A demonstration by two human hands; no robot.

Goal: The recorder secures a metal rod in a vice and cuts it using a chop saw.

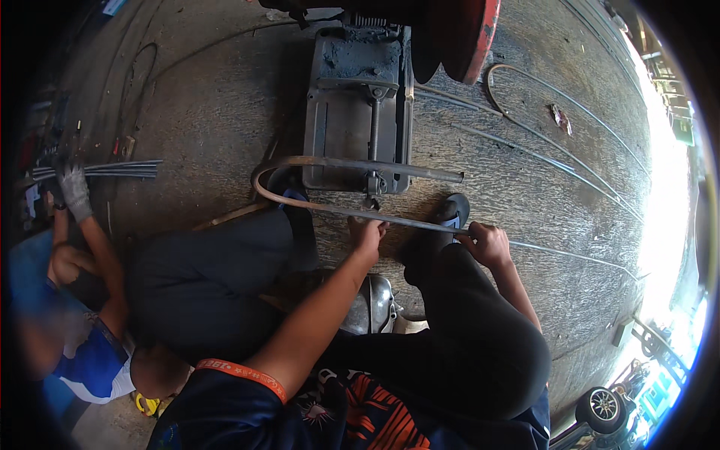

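A long metal rod [420, 223], bent into a U at its left end, lies across in front of me. My left hand [367, 235] is closed around its nearer leg, just below the crank of the vise. Farther right, my right hand [489, 244] grips the same leg, which runs on past it to the right. The short upper leg crosses over the grey base [341, 135] of a cut-off machine and its vise screw [375, 127]. A red blade guard [480, 41] hangs above at the top.
At left, a co-worker's gloved hand [74, 191] is at a bundle of metal rods [124, 169]. Another bent rod [517, 120] and straight rods lie on the floor at right. My sandalled foot [454, 211] rests near the base. A wheel [602, 406] shows at lower right.
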